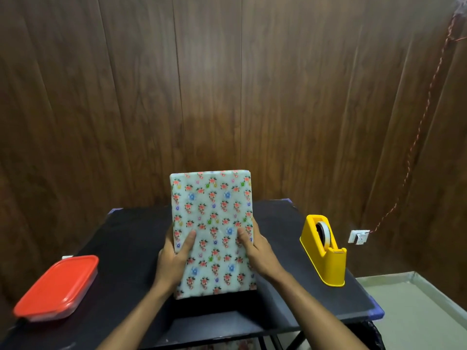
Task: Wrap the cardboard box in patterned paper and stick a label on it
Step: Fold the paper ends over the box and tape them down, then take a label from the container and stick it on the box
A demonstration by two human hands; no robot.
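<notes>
Holding one wrapped box (213, 231), two hands (174, 258)

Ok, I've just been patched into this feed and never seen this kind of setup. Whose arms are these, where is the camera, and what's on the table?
There is no machine here: a person works with bare hands, and the single picture comes from a camera worn on their head, looking forward and down. The left hand and right hand grip the sides of a box wrapped in floral paper, thumbs on the face turned toward the camera, holding it up above the black table. No label shows on the visible face. On the person's left lies a red-lidded plastic container. On their right stands a yellow tape dispenser with a roll in it. Behind is a wood-panelled wall.
</notes>
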